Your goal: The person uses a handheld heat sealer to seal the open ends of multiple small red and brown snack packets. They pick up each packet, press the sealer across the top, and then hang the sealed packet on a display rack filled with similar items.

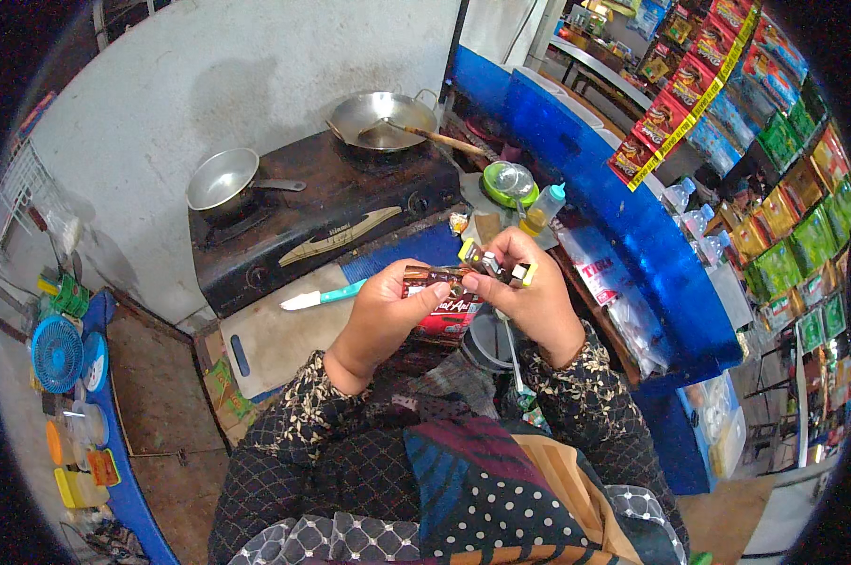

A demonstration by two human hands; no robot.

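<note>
My left hand (pixel 393 318) grips the left edge of a red and dark printed sachet (pixel 445 319), with the thumb on its front. My right hand (pixel 528 289) pinches the sachet's top right with thumb and fingertips. Small black and yellow items (pixel 492 265) are tucked between the fingers of my right hand; what they are I cannot tell. Behind my left hand, a knife with a turquoise handle (pixel 340 292) lies on a pale cutting board (pixel 284 339). A dark container (pixel 492 339) is partly visible below the hands.
A two-burner gas stove (pixel 312 205) holds a small saucepan (pixel 224 180) and a wok (pixel 383 120) with a wooden-handled utensil. To the right are a green bowl (pixel 503 194), a squeeze bottle (pixel 544 210) and a blue counter wall (pixel 609 191). Sachet strips (pixel 686 92) hang at upper right.
</note>
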